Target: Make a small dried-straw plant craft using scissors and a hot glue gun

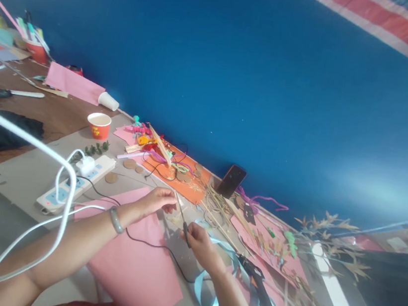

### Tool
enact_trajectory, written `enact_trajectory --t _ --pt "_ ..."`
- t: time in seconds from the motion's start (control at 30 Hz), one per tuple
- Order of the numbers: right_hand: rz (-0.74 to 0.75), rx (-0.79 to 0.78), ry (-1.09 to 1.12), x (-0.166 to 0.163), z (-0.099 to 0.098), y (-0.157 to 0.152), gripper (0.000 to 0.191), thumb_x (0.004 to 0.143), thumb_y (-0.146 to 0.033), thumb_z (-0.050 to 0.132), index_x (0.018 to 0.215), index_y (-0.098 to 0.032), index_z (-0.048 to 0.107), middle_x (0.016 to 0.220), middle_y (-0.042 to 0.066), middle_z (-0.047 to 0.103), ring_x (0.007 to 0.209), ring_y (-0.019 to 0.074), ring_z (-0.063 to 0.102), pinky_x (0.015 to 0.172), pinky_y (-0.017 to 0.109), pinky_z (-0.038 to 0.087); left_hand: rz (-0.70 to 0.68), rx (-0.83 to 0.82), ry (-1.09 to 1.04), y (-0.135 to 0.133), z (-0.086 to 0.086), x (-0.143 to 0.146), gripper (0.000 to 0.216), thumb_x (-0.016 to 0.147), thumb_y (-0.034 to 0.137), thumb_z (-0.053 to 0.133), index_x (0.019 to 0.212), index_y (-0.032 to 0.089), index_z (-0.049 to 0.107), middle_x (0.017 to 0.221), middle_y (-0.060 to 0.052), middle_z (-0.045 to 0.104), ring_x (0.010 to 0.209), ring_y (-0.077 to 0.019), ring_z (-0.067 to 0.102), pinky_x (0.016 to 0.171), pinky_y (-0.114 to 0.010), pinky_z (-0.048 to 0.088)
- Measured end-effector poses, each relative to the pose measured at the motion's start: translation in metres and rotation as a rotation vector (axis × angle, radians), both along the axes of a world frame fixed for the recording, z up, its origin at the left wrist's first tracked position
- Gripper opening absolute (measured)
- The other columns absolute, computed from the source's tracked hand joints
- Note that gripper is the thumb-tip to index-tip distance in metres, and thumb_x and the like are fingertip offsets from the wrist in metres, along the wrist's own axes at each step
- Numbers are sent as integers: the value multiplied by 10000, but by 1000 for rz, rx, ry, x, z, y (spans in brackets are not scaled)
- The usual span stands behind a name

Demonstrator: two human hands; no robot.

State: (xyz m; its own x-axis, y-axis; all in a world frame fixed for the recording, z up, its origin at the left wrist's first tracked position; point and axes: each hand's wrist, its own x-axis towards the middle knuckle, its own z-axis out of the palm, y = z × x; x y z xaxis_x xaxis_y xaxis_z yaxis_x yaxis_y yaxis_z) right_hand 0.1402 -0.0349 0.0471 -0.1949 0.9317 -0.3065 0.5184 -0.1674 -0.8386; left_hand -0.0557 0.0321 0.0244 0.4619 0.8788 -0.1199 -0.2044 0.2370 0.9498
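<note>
My right hand (197,242) is closed round the black handle of a pair of scissors (182,214), seen nearly edge-on, with the thin blades pointing up and left. Close to the blade tips is my left hand (162,201), its thumb and fingers pinched together. Whatever sits in that pinch is too small to make out. A bangle circles the left wrist. Below both hands lies a large pink paper sheet (132,264). Light blue ribbon (204,293) curls beside my right forearm, and a black glue gun (257,280) lies just right of it.
A white power strip (75,186) with a plug and looping white cable (67,205) is at left. Behind it stands a paper cup (98,126). Orange paper (170,181), craft bits, dried stems (223,208) and a phone (231,180) line the blue wall (214,74).
</note>
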Motion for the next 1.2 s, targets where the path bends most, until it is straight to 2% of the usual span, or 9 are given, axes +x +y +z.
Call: enact_trajectory --t 0.23,0.5,0.63,0.73,0.83,0.93,1.2 --pt "-29 7 2 -4 5 -2 389 761 -471 562 580 -220 325 527 -70 327 521 94 298 510 246 240 2 -13 8 -1 4 1 211 725 344 636 697 136 621 668 -27 634 597 -113 576 626 -251 439" --pt "-63 54 -30 3 -5 0 390 807 -520 493 612 -219 340 562 -58 337 542 101 318 517 243 276 -9 -24 -11 -1 7 2 213 725 342 623 667 144 570 661 -26 618 584 -112 569 593 -241 426" --pt "19 24 -52 6 13 -1 396 796 -558 496 650 -219 351 612 -44 365 582 112 352 549 246 322 -23 -4 -73 -3 9 1 238 777 366 577 688 145 569 676 -23 605 601 -114 576 607 -242 431" --pt "95 4 -112 2 29 -5 360 823 -515 488 654 -216 381 623 -36 406 607 122 368 580 259 339 -45 61 -77 -5 10 0 263 810 383 562 704 143 583 679 -26 608 618 -120 578 633 -252 440" --pt "127 24 -111 -3 36 -7 324 843 -456 483 645 -216 390 626 -34 410 614 130 365 599 278 342 -82 118 -52 -5 8 -1 272 823 397 560 723 148 598 680 -30 619 641 -132 586 648 -260 440" --pt "142 24 -73 -4 31 -7 313 848 -439 486 649 -215 397 634 -32 407 610 130 359 602 286 339 -104 140 -22 -4 8 -1 276 827 405 558 745 147 613 679 -32 620 659 -137 585 657 -260 437" --pt "113 1 4 1 14 -5 374 844 -532 497 684 -202 425 652 -35 403 609 110 358 575 243 337 -161 152 2 -3 5 -2 250 826 377 552 728 151 591 680 -25 606 652 -126 561 663 -249 437"
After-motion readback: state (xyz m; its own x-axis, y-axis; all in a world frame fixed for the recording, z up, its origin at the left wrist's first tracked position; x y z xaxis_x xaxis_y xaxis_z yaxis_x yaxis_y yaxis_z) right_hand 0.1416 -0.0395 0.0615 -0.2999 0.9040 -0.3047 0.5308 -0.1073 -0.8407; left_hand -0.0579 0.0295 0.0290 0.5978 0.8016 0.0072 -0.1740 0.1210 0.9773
